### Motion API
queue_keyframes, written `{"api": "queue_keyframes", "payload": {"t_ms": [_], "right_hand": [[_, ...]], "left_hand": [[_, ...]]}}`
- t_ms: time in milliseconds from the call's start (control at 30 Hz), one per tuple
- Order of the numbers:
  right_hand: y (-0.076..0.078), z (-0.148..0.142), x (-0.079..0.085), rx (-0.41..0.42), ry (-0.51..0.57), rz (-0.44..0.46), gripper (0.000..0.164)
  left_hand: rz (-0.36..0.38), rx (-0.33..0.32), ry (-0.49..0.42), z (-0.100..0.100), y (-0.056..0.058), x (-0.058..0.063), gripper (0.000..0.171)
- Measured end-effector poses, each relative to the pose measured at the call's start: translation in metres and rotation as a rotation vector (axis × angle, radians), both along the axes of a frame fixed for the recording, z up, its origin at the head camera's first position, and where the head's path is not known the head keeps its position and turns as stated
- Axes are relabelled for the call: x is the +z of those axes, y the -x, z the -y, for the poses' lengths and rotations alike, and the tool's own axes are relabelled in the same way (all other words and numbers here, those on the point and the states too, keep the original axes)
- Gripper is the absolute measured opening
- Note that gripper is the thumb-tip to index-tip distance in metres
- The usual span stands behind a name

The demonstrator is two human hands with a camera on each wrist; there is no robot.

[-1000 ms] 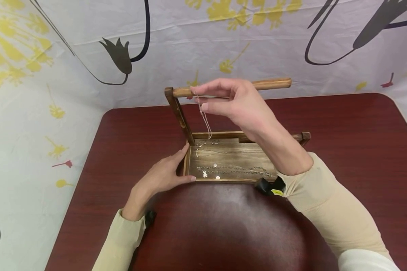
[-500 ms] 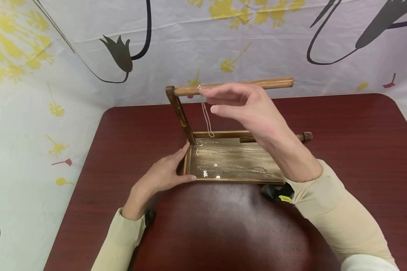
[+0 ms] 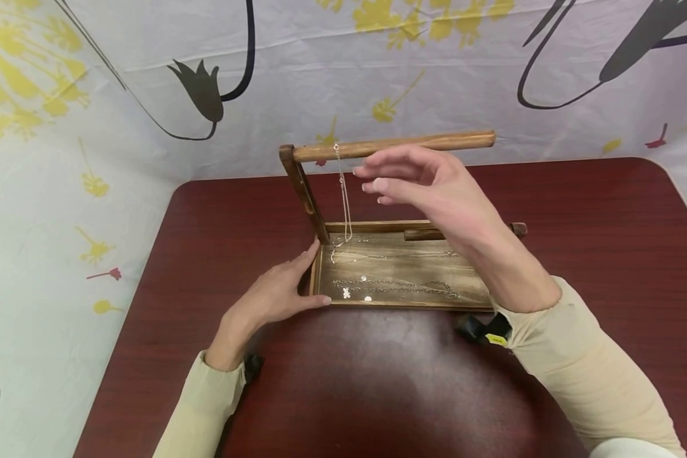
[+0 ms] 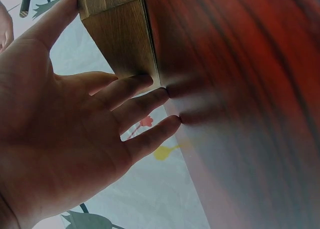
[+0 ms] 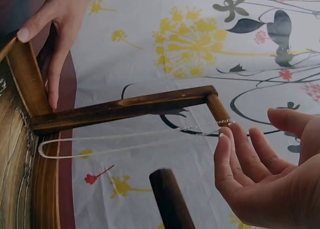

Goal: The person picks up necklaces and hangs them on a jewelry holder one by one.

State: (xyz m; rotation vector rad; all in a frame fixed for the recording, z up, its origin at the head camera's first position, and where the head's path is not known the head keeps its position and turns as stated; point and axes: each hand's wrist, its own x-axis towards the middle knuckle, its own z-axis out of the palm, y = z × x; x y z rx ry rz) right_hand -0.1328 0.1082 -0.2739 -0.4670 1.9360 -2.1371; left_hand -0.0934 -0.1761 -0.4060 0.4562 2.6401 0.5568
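Observation:
A thin silver chain necklace (image 3: 345, 202) hangs in a loop from the upper wooden bar (image 3: 315, 153) of a jewelry stand, near the bar's left end. Just right of the chain, my right hand (image 3: 435, 181) is raised with its fingers loosely bent and nothing between them. In the right wrist view its fingertips (image 5: 225, 139) appear close to the top of the chain. My left hand (image 3: 275, 292) rests against the left end of the stand's wooden tray (image 3: 401, 306). Its thumb lies on the front corner, and the other fingers extend along the side and onto the table.
A heavier chain (image 3: 397, 289), small bright charms (image 3: 346, 293) and finer chains lie inside the tray. A shorter, lower bar (image 3: 423, 235) projects from the right post, partly behind my right arm. The dark red table (image 3: 217, 229) meets a patterned cloth backdrop (image 3: 298, 83).
My right hand has let go of the necklace and moved right and slightly down, away from it. The chain now hangs freely from the bar. My left hand has stayed put.

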Motion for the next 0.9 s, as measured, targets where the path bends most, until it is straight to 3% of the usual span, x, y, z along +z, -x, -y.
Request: {"api": "queue_keyframes", "payload": {"t_ms": [500, 733, 900], "right_hand": [[0.001, -0.019, -0.009, -0.037, -0.117, 0.007, 0.029], [0.000, -0.030, -0.015, -0.064, -0.090, 0.022, 0.032], [-0.003, -0.040, -0.015, -0.082, -0.177, 0.000, 0.032]], "left_hand": [[0.002, -0.002, -0.002, 0.001, 0.001, -0.001, 0.108], [0.000, 0.001, 0.000, 0.001, 0.001, -0.002, 0.108], [-0.006, -0.004, 0.002, 0.001, 0.002, -0.002, 0.108]]}}
